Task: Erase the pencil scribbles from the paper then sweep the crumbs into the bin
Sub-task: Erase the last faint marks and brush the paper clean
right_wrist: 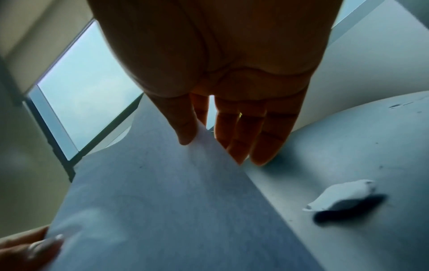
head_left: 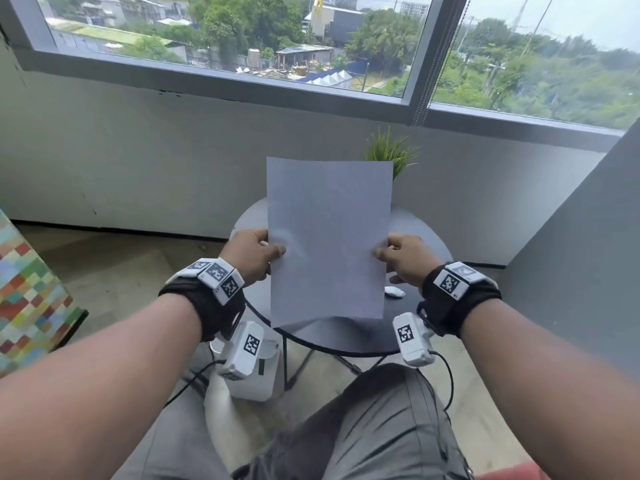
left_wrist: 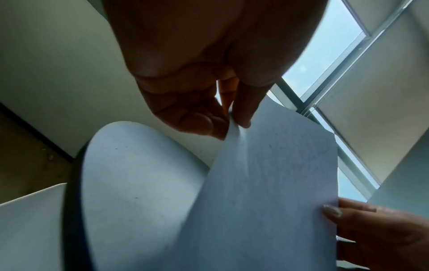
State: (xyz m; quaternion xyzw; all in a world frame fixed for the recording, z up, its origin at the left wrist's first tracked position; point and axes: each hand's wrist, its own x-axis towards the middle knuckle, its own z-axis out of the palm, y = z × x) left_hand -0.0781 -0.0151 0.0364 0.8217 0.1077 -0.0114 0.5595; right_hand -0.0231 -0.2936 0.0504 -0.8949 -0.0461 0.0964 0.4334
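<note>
A white sheet of paper [head_left: 329,237] is held upright above the round dark table [head_left: 346,337]. My left hand [head_left: 273,250] pinches its left edge and my right hand [head_left: 382,251] pinches its right edge, thumbs on the near face. The left wrist view shows the left hand [left_wrist: 234,121] pinching the paper [left_wrist: 267,192]. In the right wrist view the right hand [right_wrist: 204,141] pinches the paper [right_wrist: 162,201] with its thumb on top. The near face looks blank. A white eraser [head_left: 394,292] lies on the table by my right wrist, also the eraser [right_wrist: 343,196]. A white bin [head_left: 266,382] stands on the floor below the table's left edge.
A small green plant [head_left: 391,154] stands at the table's far side, partly behind the sheet. A few dark specks [right_wrist: 394,106] lie on the tabletop. A colourful patterned block [head_left: 27,289] is at the left, a grey wall panel [head_left: 588,254] at the right. My knees are under the near edge.
</note>
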